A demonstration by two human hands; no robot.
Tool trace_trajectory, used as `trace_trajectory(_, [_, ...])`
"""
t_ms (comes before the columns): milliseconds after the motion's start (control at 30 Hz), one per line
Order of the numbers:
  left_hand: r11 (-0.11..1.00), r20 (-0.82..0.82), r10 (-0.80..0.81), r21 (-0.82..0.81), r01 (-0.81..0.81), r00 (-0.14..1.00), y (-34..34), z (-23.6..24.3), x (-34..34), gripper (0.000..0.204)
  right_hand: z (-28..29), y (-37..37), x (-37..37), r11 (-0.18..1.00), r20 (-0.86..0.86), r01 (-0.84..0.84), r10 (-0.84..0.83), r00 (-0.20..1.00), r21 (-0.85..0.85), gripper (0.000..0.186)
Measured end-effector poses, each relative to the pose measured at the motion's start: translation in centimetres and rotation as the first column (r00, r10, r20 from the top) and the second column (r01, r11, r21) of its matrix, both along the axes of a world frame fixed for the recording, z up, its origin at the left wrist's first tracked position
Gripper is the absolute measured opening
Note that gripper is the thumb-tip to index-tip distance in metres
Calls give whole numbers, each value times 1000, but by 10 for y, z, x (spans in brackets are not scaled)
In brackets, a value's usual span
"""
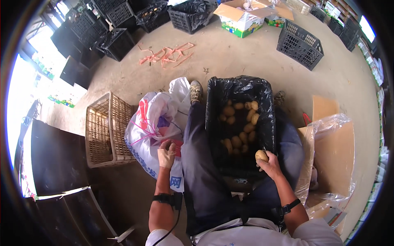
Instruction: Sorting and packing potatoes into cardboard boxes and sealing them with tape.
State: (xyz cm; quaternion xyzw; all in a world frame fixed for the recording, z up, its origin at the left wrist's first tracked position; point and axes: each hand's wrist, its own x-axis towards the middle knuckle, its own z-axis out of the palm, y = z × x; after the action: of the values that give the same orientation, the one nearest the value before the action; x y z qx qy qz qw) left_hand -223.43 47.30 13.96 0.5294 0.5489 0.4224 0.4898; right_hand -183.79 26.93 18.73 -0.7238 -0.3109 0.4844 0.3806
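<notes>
My right hand (269, 164) is closed round a yellow-brown potato (261, 155), above the near right corner of a black crate (221, 162) lined with black plastic. Several potatoes (236, 142) lie inside the crate, which stands between my legs. My left hand (166, 155) is over a white woven sack (141, 162) with red and blue print, beside my left leg. Its fingers look slightly apart, and I see nothing in them. Pink string and purple and red material show at the sack's mouth.
Left of the sack stands a tan plastic basket (98, 135). An open cardboard box (334, 156) with clear plastic over its edge is at my right. Tangled pink strapping (166, 55) lies on the floor ahead. Farther off are a black crate (299, 45) and a printed carton (242, 24).
</notes>
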Motion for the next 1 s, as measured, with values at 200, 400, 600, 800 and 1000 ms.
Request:
trace_trajectory(200, [999,-419,-12,-51,-11,908,10,-138,-51,41,-13,24,-23,1000,-159,11,-15,987,-25,42])
trace_trajectory(400, [983,-815,-49,64,173,578,69,-73,14,40,-19,25,-7,994,-42,76,-80,996,-75,38])
trace_trajectory(600, [848,-839,-529,-527,49,130,116,-86,-30,27,-15,37,-14,991,172,-79,98,980,-112,43])
trace_trajectory(800, [921,-889,-381,-390,16,252,83,-115,-33,52,-13,42,-17,986,232,-102,132,964,-135,45])
trace_trajectory(1000, [960,-991,-27,11,279,131,105,-148,-52,45,-20,43,-19,970,271,-199,230,935,-136,47])
